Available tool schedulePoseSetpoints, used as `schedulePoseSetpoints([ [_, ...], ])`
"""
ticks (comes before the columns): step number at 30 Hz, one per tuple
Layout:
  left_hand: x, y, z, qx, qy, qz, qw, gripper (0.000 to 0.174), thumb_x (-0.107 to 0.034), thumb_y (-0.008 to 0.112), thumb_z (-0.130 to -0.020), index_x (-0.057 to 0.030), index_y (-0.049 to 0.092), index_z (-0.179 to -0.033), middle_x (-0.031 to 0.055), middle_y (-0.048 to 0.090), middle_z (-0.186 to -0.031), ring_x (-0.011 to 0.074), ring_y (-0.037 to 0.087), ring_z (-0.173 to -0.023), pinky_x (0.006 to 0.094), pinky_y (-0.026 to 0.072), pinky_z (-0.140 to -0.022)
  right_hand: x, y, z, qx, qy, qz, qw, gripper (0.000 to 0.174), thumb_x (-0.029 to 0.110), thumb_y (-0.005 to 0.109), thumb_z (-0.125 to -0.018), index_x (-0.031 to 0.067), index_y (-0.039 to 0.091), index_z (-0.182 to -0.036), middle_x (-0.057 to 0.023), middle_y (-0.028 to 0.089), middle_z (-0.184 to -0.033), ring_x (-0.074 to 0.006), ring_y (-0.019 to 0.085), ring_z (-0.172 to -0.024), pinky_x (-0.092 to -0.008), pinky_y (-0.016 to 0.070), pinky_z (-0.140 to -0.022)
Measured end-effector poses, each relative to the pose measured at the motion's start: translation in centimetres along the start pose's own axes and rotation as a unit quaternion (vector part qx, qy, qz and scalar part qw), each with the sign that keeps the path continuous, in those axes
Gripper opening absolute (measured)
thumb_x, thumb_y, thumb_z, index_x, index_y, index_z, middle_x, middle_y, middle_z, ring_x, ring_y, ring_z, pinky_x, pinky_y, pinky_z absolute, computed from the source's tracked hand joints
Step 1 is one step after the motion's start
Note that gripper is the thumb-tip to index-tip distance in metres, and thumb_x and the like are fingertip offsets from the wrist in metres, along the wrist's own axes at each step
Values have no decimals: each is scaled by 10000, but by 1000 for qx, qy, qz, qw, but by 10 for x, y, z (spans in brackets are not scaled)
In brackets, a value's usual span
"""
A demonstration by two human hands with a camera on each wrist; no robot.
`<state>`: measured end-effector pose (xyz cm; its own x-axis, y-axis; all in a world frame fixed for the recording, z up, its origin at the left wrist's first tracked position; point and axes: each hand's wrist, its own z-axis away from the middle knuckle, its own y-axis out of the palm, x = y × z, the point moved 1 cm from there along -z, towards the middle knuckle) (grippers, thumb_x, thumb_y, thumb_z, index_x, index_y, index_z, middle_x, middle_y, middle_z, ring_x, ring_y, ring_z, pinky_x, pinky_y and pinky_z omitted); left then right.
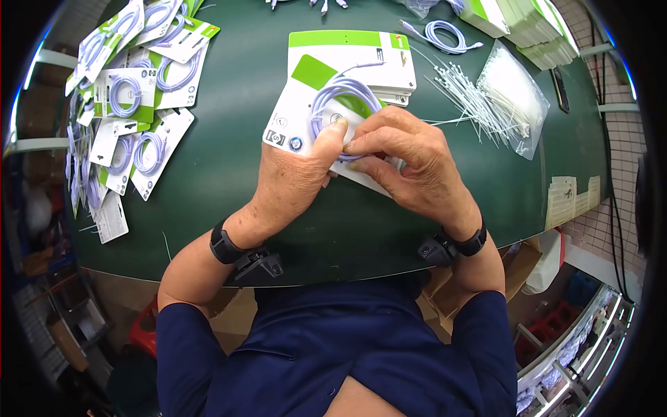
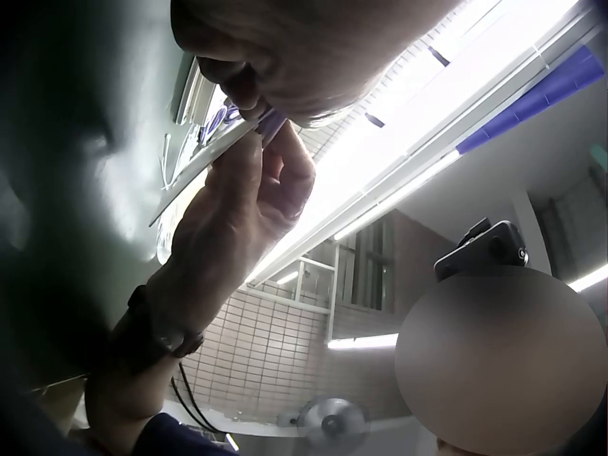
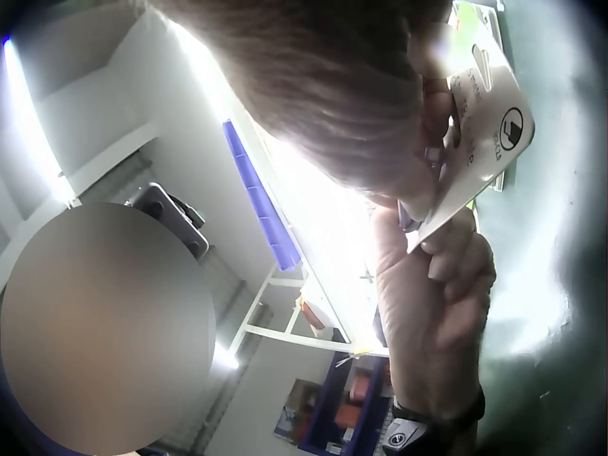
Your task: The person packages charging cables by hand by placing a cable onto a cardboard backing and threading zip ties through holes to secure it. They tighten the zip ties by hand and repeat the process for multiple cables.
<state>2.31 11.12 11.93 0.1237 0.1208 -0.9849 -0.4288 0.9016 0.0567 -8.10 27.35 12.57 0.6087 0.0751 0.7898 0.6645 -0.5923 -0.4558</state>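
A coiled pale lavender cable point(image 1: 319, 111) lies against a white and green backing card point(image 1: 286, 115) in the head view. My left hand point(image 1: 288, 177) grips the card from its lower left, the thumb pressed over the coil and the other fingers hidden behind. At the coil's lower edge my right hand point(image 1: 420, 156) pinches with thumb and forefinger; I cannot tell whether a thin tie is also between them. The right wrist view shows the card point(image 3: 489, 142) tilted, held up by its edge.
Behind the card lies a stack of cards point(image 1: 340, 42). To the right are loose white cable ties point(image 1: 462, 97), a clear bag of ties point(image 1: 514, 104) and a coiled cable point(image 1: 445, 38). Carded cables point(image 1: 149, 149) pile up at the left. Further card stacks point(image 1: 535, 31) stand back right.
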Motion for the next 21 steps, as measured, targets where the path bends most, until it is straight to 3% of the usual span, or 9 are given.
schedulePoseSetpoints([
  [2, 9, -4, 2, -6, 33, -25, 999, 289, -178, 691, -994, 6, 625, -1208, 31, 657, -849, 59, 585, -594, 242, 457, -451, -2, 2, 1, -13, -6, 15, 1000, 318, -100, 823, -744, 57, 769, -1016, -82, 717, -1022, -223, 708, -859, -337, 575, -728],
  [5, 11, -2, -4, -11, 121, -52, 991, 276, -158, 689, -991, 3, 632, -1208, 31, 661, -850, 53, 581, -602, 245, 452, -453, -5, 2, -1, -44, -87, 79, 992, 325, -65, 852, -728, 72, 765, -1010, -85, 717, -1028, -256, 692, -833, -366, 565, -710],
  [7, 10, -6, 2, -26, 25, -19, 999, 301, -121, 678, -987, 1, 624, -1256, 34, 676, -885, 54, 576, -604, 236, 440, -457, 0, 5, 1, -67, -115, 104, 986, 327, -20, 882, -720, 84, 764, -1007, -81, 718, -1020, -274, 674, -816, -373, 550, -694],
  [12, 0, -7, -5, -40, 89, -17, 995, 328, -96, 659, -998, -9, 600, -1308, 43, 680, -948, 52, 555, -589, 224, 414, -441, 9, -17, -2, -120, -149, 109, 976, 342, 11, 899, -709, 73, 759, -1015, -76, 720, -1012, -280, 665, -809, -371, 536, -672],
  [14, -1, -14, -17, -24, 105, -27, 994, 351, -94, 652, -1004, -14, 584, -1339, 45, 677, -965, 48, 547, -582, 216, 402, -431, -5, -38, -1, -134, -110, 106, 979, 333, 42, 902, -717, 84, 763, -1016, -72, 713, -1007, -285, 663, -821, -374, 535, -686],
  [16, 4, -24, -26, -70, 112, 23, 991, 401, -88, 643, -1010, -15, 546, -1393, 60, 682, -998, 38, 540, -573, 203, 376, -407, -19, -68, 8, -160, -91, 120, 976, 329, 58, 904, -720, 89, 765, -1017, -70, 709, -1005, -287, 662, -827, -375, 534, -693],
  [18, 5, -29, -36, -69, 119, 31, 990, 374, -113, 639, -1024, -22, 544, -1375, 48, 674, -965, 35, 525, -555, 193, 360, -404, -39, -101, 22, -39, 92, 213, 972, 323, 130, 906, -741, 122, 786, -1041, -63, 695, -995, -298, 672, -915, -392, 558, -777],
  [19, 5, -29, -38, -89, 114, 35, 989, 349, -138, 634, -1038, -30, 542, -1357, 36, 667, -933, 32, 510, -537, 183, 343, -401, -46, -110, 27, -48, 90, 226, 969, 323, 130, 906, -741, 122, 786, -1041, -63, 695, -995, -298, 672, -915, -392, 558, -777],
  [21, 3, -22, -39, -73, 121, 45, 989, 416, -137, 650, -1034, -32, 510, -1411, 65, 692, -1005, 36, 527, -541, 184, 349, -393, -62, -119, 43, 5, 210, 312, 927, 320, 192, 910, -743, 158, 816, -1047, -83, 739, -1034, -311, 706, -1025, -427, 581, -884],
])
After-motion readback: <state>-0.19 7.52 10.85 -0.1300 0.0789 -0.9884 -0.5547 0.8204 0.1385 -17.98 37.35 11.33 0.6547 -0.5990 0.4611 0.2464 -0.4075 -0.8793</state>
